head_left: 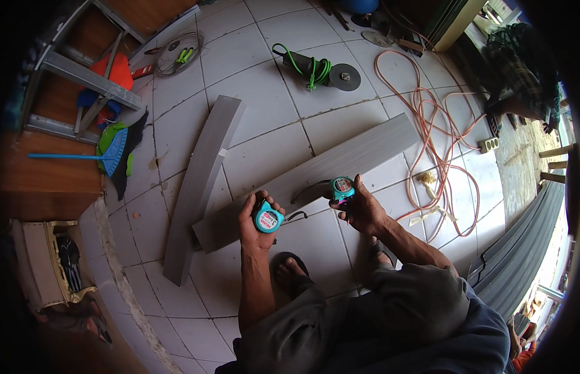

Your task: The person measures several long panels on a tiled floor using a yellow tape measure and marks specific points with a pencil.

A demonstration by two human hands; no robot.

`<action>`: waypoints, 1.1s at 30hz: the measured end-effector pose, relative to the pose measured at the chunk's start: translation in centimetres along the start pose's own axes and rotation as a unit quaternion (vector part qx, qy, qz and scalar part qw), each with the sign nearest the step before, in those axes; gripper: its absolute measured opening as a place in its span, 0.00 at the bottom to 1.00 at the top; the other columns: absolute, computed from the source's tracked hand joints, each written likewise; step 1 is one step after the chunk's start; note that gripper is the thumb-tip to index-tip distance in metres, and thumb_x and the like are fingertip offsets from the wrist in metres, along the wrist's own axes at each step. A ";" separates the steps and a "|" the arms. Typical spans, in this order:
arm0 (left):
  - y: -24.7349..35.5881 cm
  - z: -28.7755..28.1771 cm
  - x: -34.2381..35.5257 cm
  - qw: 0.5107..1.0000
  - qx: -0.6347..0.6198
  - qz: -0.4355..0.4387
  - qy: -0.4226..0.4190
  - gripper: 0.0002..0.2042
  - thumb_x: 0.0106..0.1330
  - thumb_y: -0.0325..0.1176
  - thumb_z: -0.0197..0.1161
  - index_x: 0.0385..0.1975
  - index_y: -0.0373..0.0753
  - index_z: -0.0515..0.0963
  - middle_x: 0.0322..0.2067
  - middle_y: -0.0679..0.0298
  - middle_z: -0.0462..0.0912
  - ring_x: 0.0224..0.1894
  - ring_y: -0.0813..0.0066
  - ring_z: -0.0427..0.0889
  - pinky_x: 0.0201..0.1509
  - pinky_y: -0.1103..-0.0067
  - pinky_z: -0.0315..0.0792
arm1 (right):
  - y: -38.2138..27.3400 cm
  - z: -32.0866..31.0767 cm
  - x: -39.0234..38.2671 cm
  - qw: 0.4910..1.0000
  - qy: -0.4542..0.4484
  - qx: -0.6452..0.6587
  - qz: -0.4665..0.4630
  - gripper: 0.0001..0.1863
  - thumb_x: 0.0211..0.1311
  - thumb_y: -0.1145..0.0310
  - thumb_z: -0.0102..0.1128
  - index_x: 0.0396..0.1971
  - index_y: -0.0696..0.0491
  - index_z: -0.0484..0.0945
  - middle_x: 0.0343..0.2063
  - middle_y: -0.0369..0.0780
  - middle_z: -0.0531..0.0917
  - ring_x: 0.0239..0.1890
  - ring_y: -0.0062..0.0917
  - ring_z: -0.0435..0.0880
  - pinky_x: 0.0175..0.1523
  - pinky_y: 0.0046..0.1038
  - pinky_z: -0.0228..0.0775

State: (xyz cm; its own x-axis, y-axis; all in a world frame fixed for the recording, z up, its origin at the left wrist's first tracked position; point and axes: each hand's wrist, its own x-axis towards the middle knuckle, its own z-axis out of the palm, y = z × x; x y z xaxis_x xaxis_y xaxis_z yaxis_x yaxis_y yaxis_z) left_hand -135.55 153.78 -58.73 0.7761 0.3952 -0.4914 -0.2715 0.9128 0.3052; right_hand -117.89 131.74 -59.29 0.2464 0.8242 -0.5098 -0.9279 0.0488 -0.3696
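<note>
My left hand (248, 229) cradles a round teal tape measure (269, 217) in its palm, with the fingers curled round the far side. A dark strap hangs off that tape's right side. In my right hand (366, 213) is a second teal tape measure (343, 186), gripped between thumb and fingers, and a dark strap curves away to its left. Under both hands lies a long grey beam (315, 168), slanting up to the right across white floor tiles. Another grey beam (203, 181) lies to the left, its lower part beside the first beam's near end.
An angle grinder (321, 73) wrapped in green cord lies ahead. An orange extension cord (421, 124) sprawls at right, with a socket block (489, 145). A ladder (84, 78) and blue broom (112, 153) are at left; dark grey panels (520, 243) lie at right. Another person's legs (514, 93) appear far right.
</note>
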 end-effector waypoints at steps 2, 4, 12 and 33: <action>0.1 0.1 -0.1 1.000 -0.011 0.004 0.000 0.14 0.73 0.42 0.53 0.39 0.38 0.78 0.31 0.61 0.80 0.35 0.68 0.79 0.46 0.69 0.71 | -0.1 0.7 -0.1 1.000 0.015 -0.007 -0.005 0.38 0.62 0.31 0.46 0.55 0.51 0.69 0.46 0.39 0.78 0.45 0.28 0.81 0.36 0.23 0.75; -0.2 0.0 -0.1 1.000 -0.022 0.006 -0.003 0.15 0.73 0.44 0.53 0.40 0.38 0.78 0.32 0.61 0.80 0.36 0.67 0.79 0.48 0.68 0.71 | 0.0 0.2 0.1 1.000 0.007 -0.005 -0.010 0.38 0.62 0.31 0.46 0.55 0.51 0.69 0.46 0.39 0.78 0.44 0.28 0.80 0.35 0.22 0.74; -0.8 0.8 0.2 0.998 -0.009 0.050 0.032 0.20 0.72 0.50 0.51 0.45 0.38 0.79 0.40 0.56 0.80 0.46 0.62 0.78 0.56 0.60 0.68 | -0.3 0.0 -0.8 0.999 0.028 -0.022 0.004 0.37 0.62 0.30 0.46 0.56 0.47 0.68 0.47 0.40 0.79 0.43 0.29 0.80 0.35 0.24 0.72; 2.4 27.4 -10.5 0.355 0.743 0.162 -0.544 0.11 0.67 0.32 0.57 0.46 0.38 0.80 0.32 0.59 0.84 0.35 0.62 0.85 0.39 0.71 0.78 | 4.4 2.8 -23.0 0.892 0.247 -0.370 -0.088 0.27 0.56 0.52 0.71 0.51 0.50 0.75 0.34 0.33 0.77 0.34 0.17 0.75 0.38 0.20 0.68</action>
State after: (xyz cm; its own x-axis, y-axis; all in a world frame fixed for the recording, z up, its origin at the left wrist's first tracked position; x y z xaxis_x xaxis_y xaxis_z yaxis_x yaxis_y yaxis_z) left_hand -128.75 148.97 -30.53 0.8213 -0.5564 0.1255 -0.4740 -0.5435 0.6928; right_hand -128.40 114.54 -46.97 0.6327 0.4835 -0.6049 -0.4694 -0.3818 -0.7962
